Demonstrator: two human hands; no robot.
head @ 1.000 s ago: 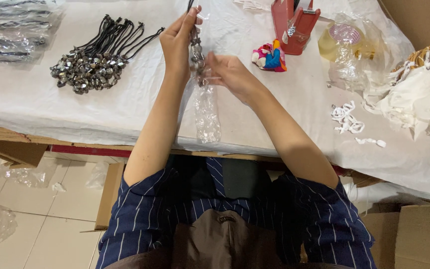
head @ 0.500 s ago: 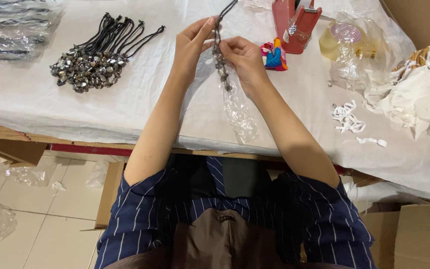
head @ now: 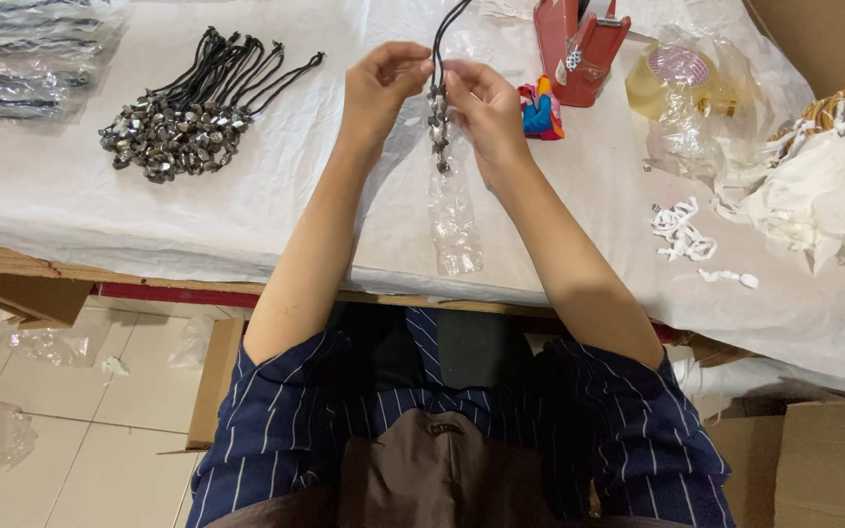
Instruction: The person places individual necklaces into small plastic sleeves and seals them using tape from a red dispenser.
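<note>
My left hand [head: 380,90] and my right hand [head: 481,106] are raised together over the white-covered table [head: 149,215]. Both pinch a beaded necklace [head: 438,122] on a black cord that runs up out of the frame. A clear plastic bag [head: 454,220] hangs down from the beads, its lower end near the table's front edge. The beads sit at the bag's mouth, between my fingers.
A heap of similar beaded necklaces [head: 183,122] lies at the left, bagged ones [head: 12,59] at the far left. A red tape dispenser [head: 579,44], a small colourful object [head: 540,110], crumpled plastic [head: 696,88] and white strips [head: 682,235] lie to the right. Cardboard boxes stand on the floor.
My hands have shifted with the necklace, first up and right, then back toward the middle. The clear bag swung from slanting right to hanging straight down.
</note>
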